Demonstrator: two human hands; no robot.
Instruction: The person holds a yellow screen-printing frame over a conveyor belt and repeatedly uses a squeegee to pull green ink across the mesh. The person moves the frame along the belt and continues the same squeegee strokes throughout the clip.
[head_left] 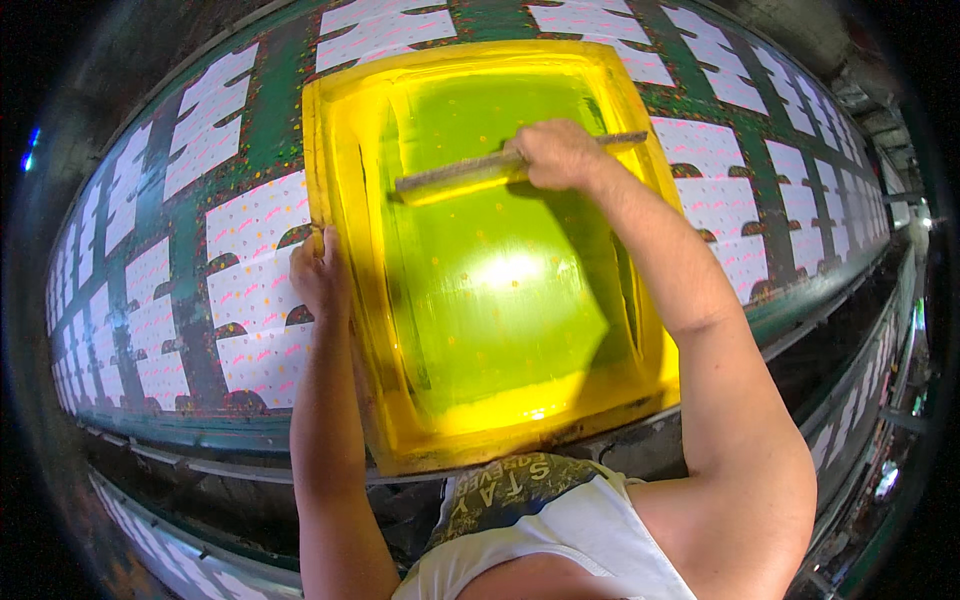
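The right hand is closed around the squeegee, which lies across the far half of the yellow screen-printing frame over the green counter; the left hand, fingers curled, grips the frame's left edge

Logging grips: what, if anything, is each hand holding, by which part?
The right hand grips the squeegee near its middle; the left hand holds the yellow frame by its left side.

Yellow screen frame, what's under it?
The green table runs beneath the yellow screen frame, with white patterned sheets showing beside it. I can't clearly make out what it covers.
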